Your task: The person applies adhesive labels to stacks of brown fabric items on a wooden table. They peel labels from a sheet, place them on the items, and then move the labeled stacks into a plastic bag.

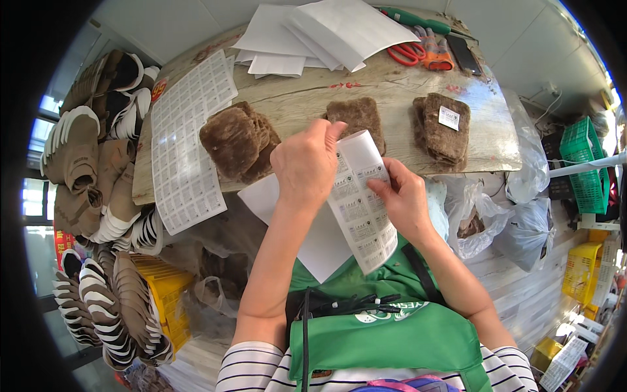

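Right hand (406, 199) is gripping the right edge of a label sheet (362, 215), thumb pressing on the printed face, fingers going behind. Left hand (305, 168) is curling up at the sheet's upper left; its fingertips are mostly hiding, so I can't tell whether they are pinching a label or just the edge. Sheet is hanging in the air above the lap, just on the near side of the table (294, 101).

Handling well, my judgement: keeping the right thumb close to the row being peeled, bending the backing away sharply, lifting each label by one corner, low and slow, keeping fingers off the glue.

Long axis is running away from the body, far end leaning a little left. Print is facing up at the wearer; the far end is curling over and showing plain white.

Farther out, a brown fuzzy stack (356, 117) is sitting just beyond the hands, another stack (228, 140) lying left, and a right-hand stack (444, 134) carrying one label (449, 118) on top.
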`<state>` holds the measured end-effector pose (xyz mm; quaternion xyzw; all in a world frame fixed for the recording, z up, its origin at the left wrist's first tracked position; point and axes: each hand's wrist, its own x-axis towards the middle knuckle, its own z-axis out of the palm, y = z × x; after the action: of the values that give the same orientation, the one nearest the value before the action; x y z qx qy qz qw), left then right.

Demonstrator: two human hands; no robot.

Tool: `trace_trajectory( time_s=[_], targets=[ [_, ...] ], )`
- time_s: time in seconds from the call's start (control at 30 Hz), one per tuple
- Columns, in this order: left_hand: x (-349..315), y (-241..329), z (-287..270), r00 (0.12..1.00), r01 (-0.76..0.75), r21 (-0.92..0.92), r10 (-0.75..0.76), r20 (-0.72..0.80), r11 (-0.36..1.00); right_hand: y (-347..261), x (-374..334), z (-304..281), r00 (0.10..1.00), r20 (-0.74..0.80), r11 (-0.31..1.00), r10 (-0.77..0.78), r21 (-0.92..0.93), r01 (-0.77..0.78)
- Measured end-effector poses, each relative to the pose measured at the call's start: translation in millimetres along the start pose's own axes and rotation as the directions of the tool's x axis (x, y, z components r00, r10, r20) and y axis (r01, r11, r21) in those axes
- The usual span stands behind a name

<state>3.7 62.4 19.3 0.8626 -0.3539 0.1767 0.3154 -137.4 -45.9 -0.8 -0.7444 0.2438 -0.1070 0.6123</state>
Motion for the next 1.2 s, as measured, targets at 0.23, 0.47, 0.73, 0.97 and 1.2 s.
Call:
trace_trajectory(
  time_s=[0.23, 0.47, 0.73, 0.97, 1.2],
  targets=[
    [1, 8, -6, 0.987, 0.054, -0.127, -0.033, 0.16, 0.99, -1, 11, 13, 0.935, -0.151, 0.943, -0.321, -0.147, 0.3],
    [-4, -4, 11, 0.988, 0.097, -0.185, -0.072, 0.137, 0.978, 11, 23, 17, 0.76, -0.278, 0.794, -0.587, -0.38, 0.475],
    [-17, -28, 28, 0.943, 0.261, -0.305, -0.176, 0.281, 0.916, -1, 27, 12, 0.679, -0.197, 0.695, -0.708, -0.37, 0.617],
    [-23, -25, 39, 0.936, 0.2, -0.223, -0.119, 0.333, 0.954, 16, 93, -14, 0.92, -0.315, 0.972, -0.234, -0.111, 0.209],
    [-29, -30, 47, 0.933, 0.191, -0.211, -0.111, 0.343, 0.959, 34, 134, -1, 0.959, -0.249, 0.976, -0.133, -0.199, 0.084]
  ],
)
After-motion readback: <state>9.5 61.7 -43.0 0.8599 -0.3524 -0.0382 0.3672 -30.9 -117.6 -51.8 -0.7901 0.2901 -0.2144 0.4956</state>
